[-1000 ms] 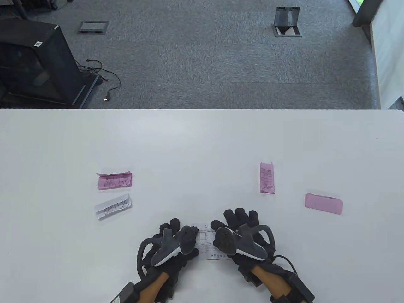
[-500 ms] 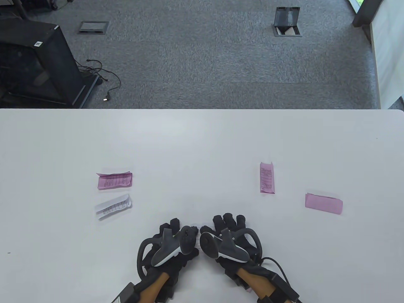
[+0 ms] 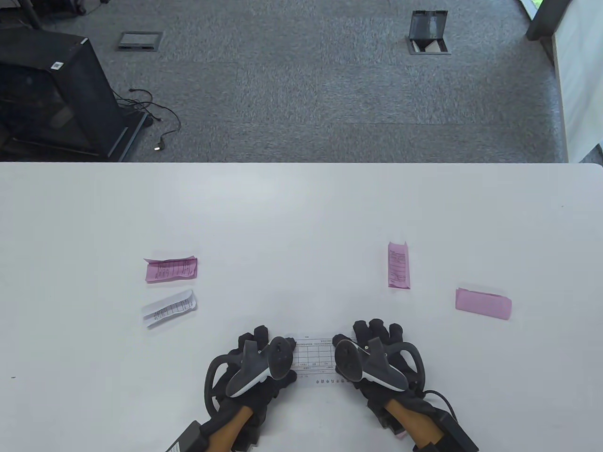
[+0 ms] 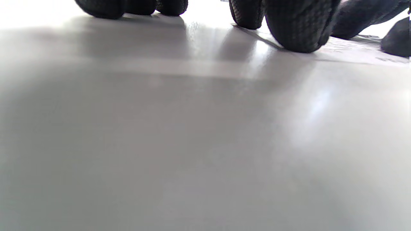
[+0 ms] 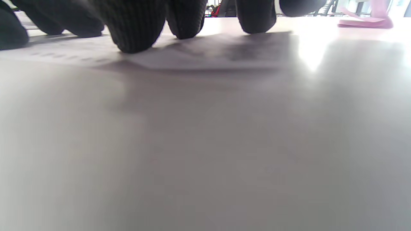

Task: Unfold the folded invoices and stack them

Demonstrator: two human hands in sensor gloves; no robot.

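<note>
A white invoice lies unfolded and flat near the table's front edge, between my hands. My left hand presses flat on its left end. My right hand presses flat on its right end, its fingertips resting on the paper. In the left wrist view my fingertips rest on the sheet's edge. Folded invoices lie apart: a pink one and a white one at left, a pink one and another pink one at right.
The white table stretches wide beyond the papers; its far edge borders grey carpet. A black cabinet with cables stands on the floor at far left. A folded pink invoice shows in the right wrist view's top right.
My right hand slid left against my left hand, then slid right again, farther than before, so more of the white invoice shows. My left hand stayed put.
</note>
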